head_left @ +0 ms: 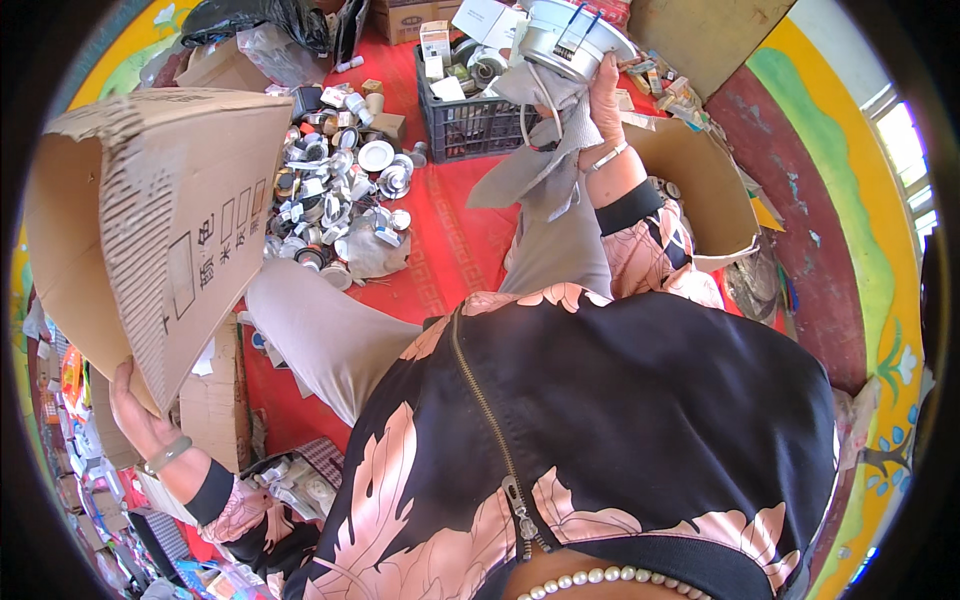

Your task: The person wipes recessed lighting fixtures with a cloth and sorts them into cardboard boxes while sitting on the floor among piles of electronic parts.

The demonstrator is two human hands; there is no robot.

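Observation:
My left hand [140, 415] grips the lower edge of a large brown cardboard box [215, 190], which is tilted with its opening toward the left. The fingers wrap behind the cardboard and are partly hidden. At the upper right my right hand [604, 100] is closed on a round white recessed downlight [570, 45] with spring clips on its side. A grey cloth [545, 165] hangs from below the same hand, and a pale cable loops down in front of it. Between my hands, a heap of small light fittings [330, 180] lies on the red floor covering.
A black plastic crate [468, 125] full of boxes and fittings stands behind my knees. An open cardboard carton [700, 180] sits beside my right arm. Black plastic bags [260, 22] lie at the far left. Small packages [85, 440] crowd the floor at the left edge.

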